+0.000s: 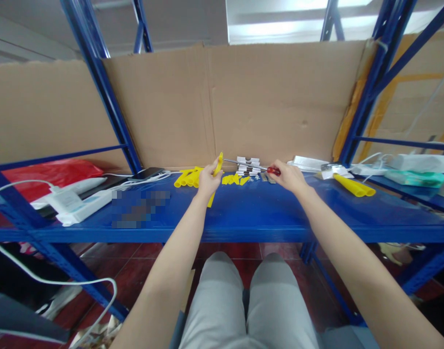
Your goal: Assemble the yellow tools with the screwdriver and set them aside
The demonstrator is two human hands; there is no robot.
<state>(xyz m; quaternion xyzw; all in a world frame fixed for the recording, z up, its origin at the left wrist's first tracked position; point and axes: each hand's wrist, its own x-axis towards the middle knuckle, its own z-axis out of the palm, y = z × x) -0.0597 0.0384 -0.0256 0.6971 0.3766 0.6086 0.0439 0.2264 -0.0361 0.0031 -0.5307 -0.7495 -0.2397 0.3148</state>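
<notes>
My left hand [209, 178] is closed around a yellow plastic piece [219, 165], held upright above the blue shelf, with part of it showing below the hand. In my right hand [287, 176] is a screwdriver [274, 171] with a red handle. Its thin metal shaft runs left, and the tip meets or comes very near the top of the yellow piece; I cannot tell whether they touch. Behind the shaft stands a stack of small white and dark pieces [248, 166]. Small yellow parts [236, 179] lie just right of my left hand. Yellow tubes [189, 177] lie to its left.
More yellow tubes [353, 186] lie at the right of the blue shelf [258, 208]. A white power strip [85, 206] with cables and a red bag [72, 174] are at the left. Cardboard [272, 102] walls the back, between blue metal posts [108, 97].
</notes>
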